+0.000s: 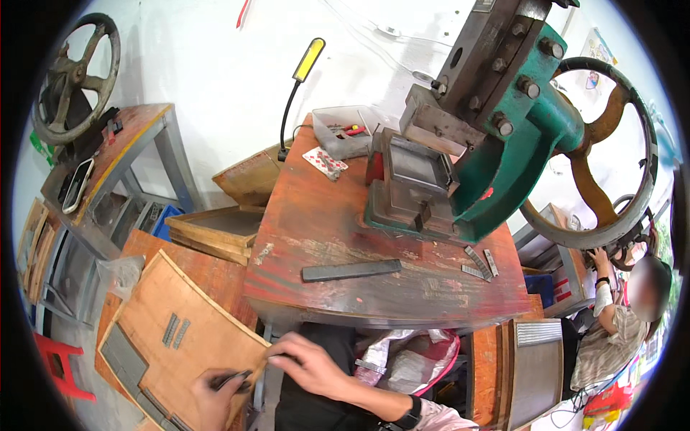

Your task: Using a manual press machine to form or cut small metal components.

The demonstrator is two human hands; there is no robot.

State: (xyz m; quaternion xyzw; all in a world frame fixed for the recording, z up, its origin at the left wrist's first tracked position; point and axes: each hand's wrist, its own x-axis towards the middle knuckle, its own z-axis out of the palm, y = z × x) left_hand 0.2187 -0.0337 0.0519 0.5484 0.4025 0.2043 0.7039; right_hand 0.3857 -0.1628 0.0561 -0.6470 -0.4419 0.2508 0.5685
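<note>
With dark pieces pinched in the left hand, best steady them low over the tray; the right hand's fingers look narrowed, on what I can't tell.

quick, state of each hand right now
Left hand: closed on dark, narrow, metallic pieces.
Right hand: half curled by the flat tan wooden tray; grip cannot be told.
</note>
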